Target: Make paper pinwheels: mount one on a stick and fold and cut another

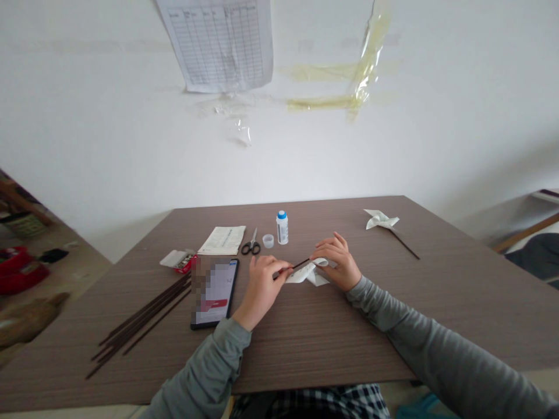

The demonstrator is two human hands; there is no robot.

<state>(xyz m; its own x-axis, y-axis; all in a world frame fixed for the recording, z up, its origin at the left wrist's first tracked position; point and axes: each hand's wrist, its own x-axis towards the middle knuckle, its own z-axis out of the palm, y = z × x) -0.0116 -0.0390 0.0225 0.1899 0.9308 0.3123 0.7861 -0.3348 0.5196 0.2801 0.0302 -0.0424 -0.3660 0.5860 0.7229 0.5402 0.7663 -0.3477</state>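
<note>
Pinching a dark stick (301, 264) and paper pinwheel (301, 275), 2 curled hands (264, 282) (341, 265) partly hide both.

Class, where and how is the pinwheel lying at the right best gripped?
Probably by its dark stick, near the free end, coming from the near right: it points that way, slim and bare, while the folded paper blades could crush.

Brown table (336, 349), sticks (140, 320), phone (220, 290), scissors (252, 239), bottle (283, 229), pinwheel (381, 222)

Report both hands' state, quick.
Left hand: closed, pinching the dark stick.
Right hand: fingers curled at the white paper and stick's end; exact grip cannot be told.
</note>
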